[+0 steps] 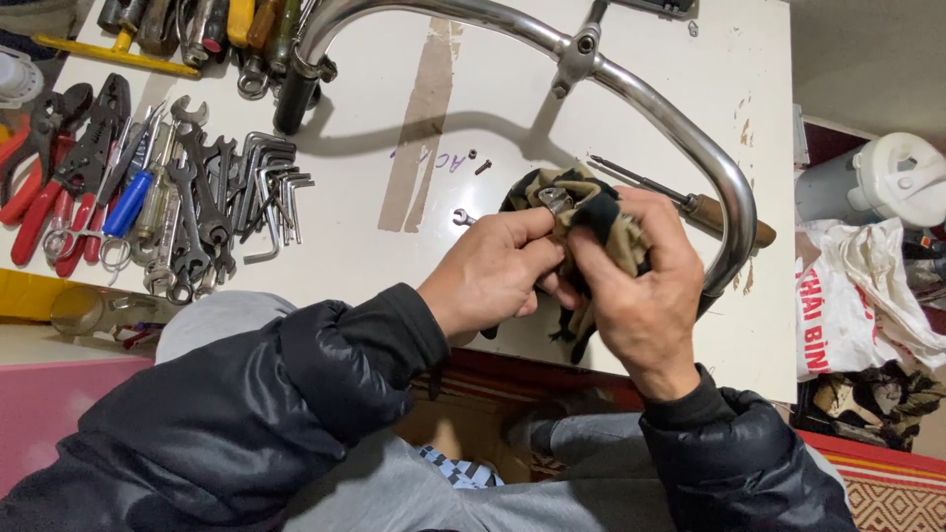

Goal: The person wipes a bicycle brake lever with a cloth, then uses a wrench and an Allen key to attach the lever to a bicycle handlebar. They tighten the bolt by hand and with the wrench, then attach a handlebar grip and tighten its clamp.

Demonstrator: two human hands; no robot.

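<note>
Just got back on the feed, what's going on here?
A person in a dark jacket sits at a white table. Both hands, left hand and right hand, hold a tan and black rag wrapped around a small metal part. A bent chrome tube and a screwdriver lie just beyond; wrenches and pliers are spread at the left.

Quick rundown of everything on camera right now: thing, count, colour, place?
Table: one, white, centre.
Handlebar: one, chrome, curved across table top and right.
Rag: one, tan and black, in both hands.
Small metal part: one, silver, in the rag.
Screwdriver: one, wooden handle, right of hands.
Wrenches and hex keys: many, grey, table left.
Pliers: several, red-handled, far left.
Small spanner: one, silver, beside left hand.
Plastic bag: one, white, right.
Left hand: grips rag.
Right hand: grips rag.
</note>
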